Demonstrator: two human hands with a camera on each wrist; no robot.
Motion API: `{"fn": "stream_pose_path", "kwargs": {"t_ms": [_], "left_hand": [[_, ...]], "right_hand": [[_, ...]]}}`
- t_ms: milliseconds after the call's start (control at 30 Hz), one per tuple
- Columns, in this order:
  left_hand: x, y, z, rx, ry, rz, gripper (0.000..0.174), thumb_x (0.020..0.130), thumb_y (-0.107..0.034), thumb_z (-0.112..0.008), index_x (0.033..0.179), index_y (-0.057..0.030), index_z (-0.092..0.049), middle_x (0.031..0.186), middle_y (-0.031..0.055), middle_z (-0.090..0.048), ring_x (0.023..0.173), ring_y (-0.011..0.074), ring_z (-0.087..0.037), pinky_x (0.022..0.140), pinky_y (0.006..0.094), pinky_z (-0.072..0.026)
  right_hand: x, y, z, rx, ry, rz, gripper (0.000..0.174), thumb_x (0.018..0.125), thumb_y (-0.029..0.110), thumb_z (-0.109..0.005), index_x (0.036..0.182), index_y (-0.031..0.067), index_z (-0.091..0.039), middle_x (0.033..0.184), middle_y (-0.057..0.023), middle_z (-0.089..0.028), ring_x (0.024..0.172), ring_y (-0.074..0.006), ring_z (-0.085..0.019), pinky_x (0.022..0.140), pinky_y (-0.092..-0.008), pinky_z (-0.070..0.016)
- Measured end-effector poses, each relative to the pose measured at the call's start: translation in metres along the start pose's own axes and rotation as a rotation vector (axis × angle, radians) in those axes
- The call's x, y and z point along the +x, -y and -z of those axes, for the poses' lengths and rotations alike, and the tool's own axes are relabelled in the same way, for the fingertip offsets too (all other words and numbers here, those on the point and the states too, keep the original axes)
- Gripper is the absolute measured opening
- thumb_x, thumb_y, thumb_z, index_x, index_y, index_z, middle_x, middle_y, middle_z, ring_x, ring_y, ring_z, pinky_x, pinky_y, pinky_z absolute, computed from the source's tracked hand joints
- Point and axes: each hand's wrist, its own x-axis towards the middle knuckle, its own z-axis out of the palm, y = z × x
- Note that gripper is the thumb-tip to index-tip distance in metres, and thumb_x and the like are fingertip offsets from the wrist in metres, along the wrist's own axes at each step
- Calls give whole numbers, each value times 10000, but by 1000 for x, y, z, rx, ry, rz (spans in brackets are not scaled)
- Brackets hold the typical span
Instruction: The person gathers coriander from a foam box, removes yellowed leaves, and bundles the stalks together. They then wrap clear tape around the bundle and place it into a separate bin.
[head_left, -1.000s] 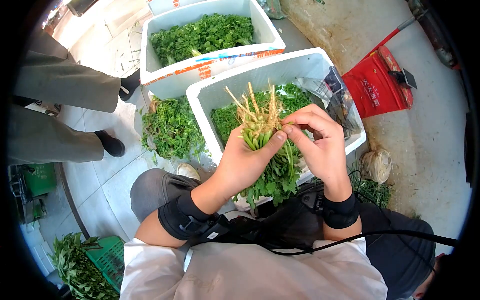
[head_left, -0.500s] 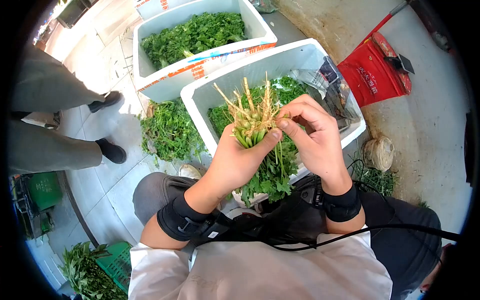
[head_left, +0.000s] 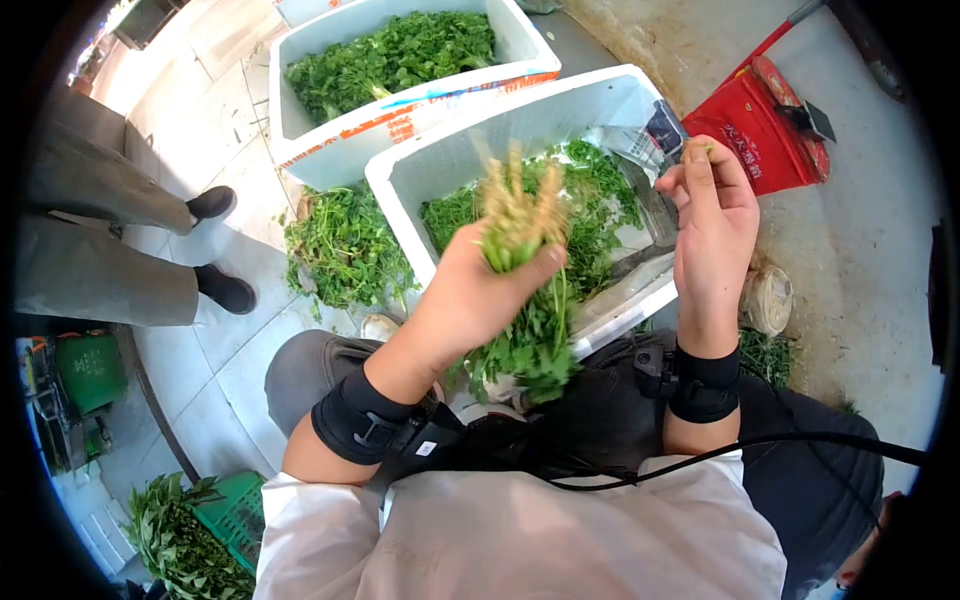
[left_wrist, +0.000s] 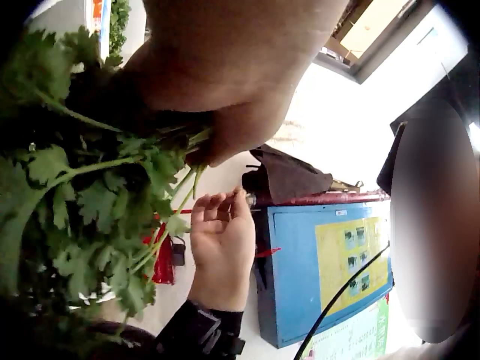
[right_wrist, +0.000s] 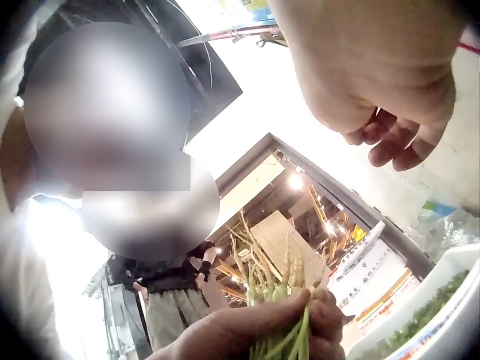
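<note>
My left hand (head_left: 480,297) grips a bunch of leafy green herbs (head_left: 532,345) round its stems. Its pale, stringy roots (head_left: 520,205) point up and away, blurred in the head view, while the leaves hang below the fist. In the left wrist view those broad, lobed leaves (left_wrist: 60,180) fill the left side. Off to the right, my raised right hand (head_left: 715,205) pinches a small yellowish-green scrap of stalk (head_left: 708,149) between thumb and fingers. Beneath the bunch stands a white foam box (head_left: 400,170) with cut greens (head_left: 600,205) and printed plastic or paper inside.
A second foam box (head_left: 330,150) full of greens stands behind. Loose greens (head_left: 345,245) lie on the floor to the left, near another person's shoes (head_left: 225,290). To the right are a red bag (head_left: 765,150) and a pale round tub (head_left: 768,300). A black cable (head_left: 800,437) crosses my lap.
My right hand has left the roots and moved right and upward with a small scrap between its fingertips. The left hand keeps its grip on the bunch, whose roots now blur with motion.
</note>
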Motion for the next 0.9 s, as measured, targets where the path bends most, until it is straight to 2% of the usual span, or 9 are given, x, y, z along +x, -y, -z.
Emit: {"fn": "stream_pose_path", "kwargs": {"t_ms": [67,133,267,300,433,600,667,800,900], "left_hand": [[3,1,5,-150,-36,43,190,968,-127,-692,1132,-51,-632,1044,14,-666,1013,136,-613,922,294,-475],[3,-3,11,-377,-83,2,181,969,-120,-680,1133,-65,-625,1063,19,-662,1048,131,-597,948,299,-454],[8,-5,15,-444,-146,-66,173,974,-125,-664,1134,-79,-615,1106,38,-663,1086,147,-600,969,325,-463],[11,-3,18,-544,-113,-31,176,980,-125,-648,1146,-86,-605,1175,60,-668,1110,173,-618,988,356,-487],[16,0,22,-749,-84,-3,203,999,-136,-606,1192,-84,-574,1296,119,-647,1147,242,-635,1031,402,-496],[11,-6,16,-767,-87,47,217,981,-158,-644,1168,-62,-587,1234,118,-675,1063,222,-674,922,388,-558],[10,-1,17,-717,-40,60,264,999,-164,-610,1239,-59,-578,1350,151,-626,1207,255,-617,1053,411,-488],[7,0,16,-691,-2,43,275,1003,-180,-604,1242,-44,-592,1352,152,-625,1217,253,-615,1056,410,-488],[6,-2,13,-716,4,52,289,1015,-221,-603,1237,-37,-608,1337,138,-633,1220,251,-615,1051,405,-492]], "right_hand": [[-3,4,-4,-207,-1,-9,247,1014,76,-604,1245,9,-661,1061,-37,-665,893,-104,-624,841,-252,-511],[-11,-9,-9,-463,175,177,317,987,47,-608,1300,22,-649,1242,-91,-643,1076,-178,-625,925,-287,-498],[-25,8,-25,-376,617,-16,260,974,91,-653,1219,11,-680,1106,-129,-707,1018,-185,-674,884,-308,-511],[-29,8,-29,-410,641,36,221,963,94,-669,1161,-2,-695,967,-120,-734,899,-183,-697,818,-301,-527],[-34,3,-35,-410,591,-10,196,955,67,-665,1133,-7,-700,882,-98,-740,775,-154,-683,715,-284,-528],[-32,-7,-29,-303,583,-94,207,969,62,-635,1152,-10,-699,900,-98,-739,780,-112,-667,724,-268,-526],[-32,-2,-28,-316,630,-122,216,971,65,-635,1163,-10,-698,915,-102,-741,783,-120,-669,733,-268,-528],[-34,4,-29,-336,670,-144,215,971,67,-636,1164,-4,-703,960,-114,-740,810,-136,-673,731,-277,-525],[-33,6,-28,-442,719,30,209,970,73,-644,1155,8,-713,984,-109,-723,833,-144,-659,745,-280,-516]]}}
